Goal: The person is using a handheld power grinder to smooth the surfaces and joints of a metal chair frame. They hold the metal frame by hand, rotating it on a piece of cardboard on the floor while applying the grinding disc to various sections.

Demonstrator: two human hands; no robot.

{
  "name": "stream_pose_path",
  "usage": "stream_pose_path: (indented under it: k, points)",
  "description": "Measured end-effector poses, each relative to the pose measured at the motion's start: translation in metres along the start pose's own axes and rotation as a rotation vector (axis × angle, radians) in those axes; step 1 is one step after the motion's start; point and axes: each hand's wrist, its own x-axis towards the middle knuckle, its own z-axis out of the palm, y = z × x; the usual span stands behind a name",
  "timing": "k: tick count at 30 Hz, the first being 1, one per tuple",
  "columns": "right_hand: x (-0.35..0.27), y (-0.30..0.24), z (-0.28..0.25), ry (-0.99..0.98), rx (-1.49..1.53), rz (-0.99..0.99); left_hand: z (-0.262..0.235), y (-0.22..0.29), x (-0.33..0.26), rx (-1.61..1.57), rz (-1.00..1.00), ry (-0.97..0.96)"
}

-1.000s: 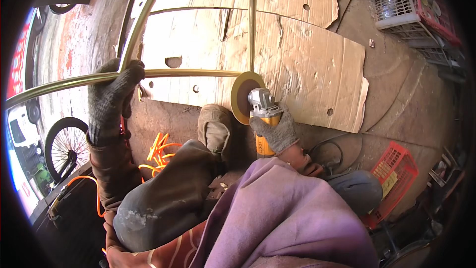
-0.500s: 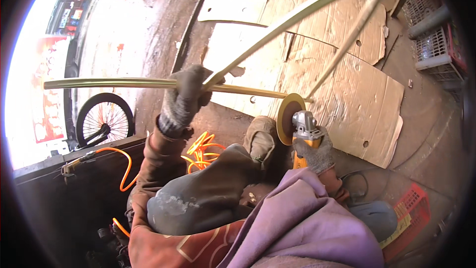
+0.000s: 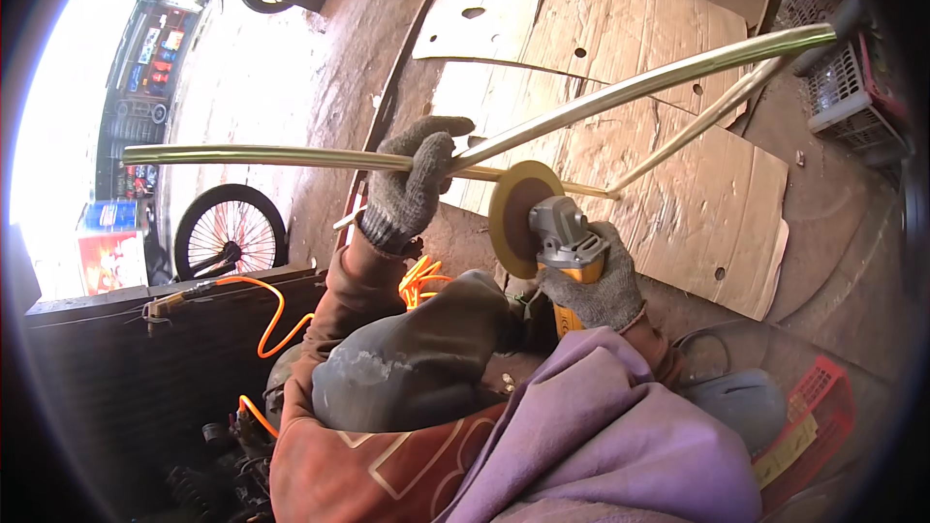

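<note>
Nearest, at the bottom of the frame, a purple sleeve [image 3: 620,426] and a rust-coloured sleeve [image 3: 329,397] lead up past a bent knee in grey trousers [image 3: 426,358]. Just above the purple sleeve, right of centre, the right hand [image 3: 593,283], in a grey knit glove, has its grip closed around the yellow body of an angle grinder [image 3: 562,250]. The grinder's tan disc [image 3: 518,216] stands on edge, its upper rim touching or just beside the thin metal tube that crosses behind it; contact cannot be told for sure, and no sparks show. Left of the disc, at the centre of the frame, the left hand [image 3: 412,186], gloved alike, has its grip closed around the brass-coloured tube frame [image 3: 262,156] where a long bar running to the left meets a second bar [image 3: 659,82] rising to the upper right. The frame is held up off the floor, tilted. As a judgement, the polishing or grinding seems mid-way: the long bars already shine, while the joint region by the disc looks like the part being worked. Lower left, an orange cable [image 3: 276,315] loops over a dark ledge. Further off, flattened cardboard sheets [image 3: 678,194] cover the floor across the upper right, a bicycle wheel [image 3: 231,230] stands at the left, and plastic crates [image 3: 843,87] sit at the right edge.
</note>
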Motion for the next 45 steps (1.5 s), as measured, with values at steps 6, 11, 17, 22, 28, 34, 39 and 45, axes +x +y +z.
stream_pose_path:
  k: [6, 11, 17, 22, 28, 34, 39, 45]
  points:
    - [-0.003, -0.023, 0.004, -0.034, 0.091, -0.013, 0.002, 0.008, 0.007, 0.001, 0.125, 0.015]
    - [-0.016, -0.015, -0.007, 0.101, 0.122, 0.101, -0.063, 0.100, 0.031, -0.895, 0.129, 0.453]
    - [-0.014, -0.004, -0.009, 0.102, 0.070, 0.076, -0.129, 0.115, 0.024, -0.746, 0.233, 0.105]
    - [-0.012, -0.010, -0.005, 0.033, 0.242, 0.029, -0.111, 0.125, 0.013, -0.752, 0.254, 0.130]
    - [-0.016, -0.027, -0.008, -0.039, 0.219, -0.022, -0.108, 0.133, 0.006, -0.707, 0.298, 0.026]
    - [-0.022, -0.039, -0.010, -0.040, 0.310, -0.055, -0.103, 0.137, 0.009, -0.732, 0.327, -0.146]
    - [-0.023, -0.038, -0.015, -0.043, 0.230, -0.049, -0.100, 0.141, 0.006, -0.734, 0.338, -0.199]
    - [-0.023, -0.038, -0.015, -0.003, 0.125, -0.060, -0.076, 0.149, 0.005, -0.751, 0.302, 0.118]
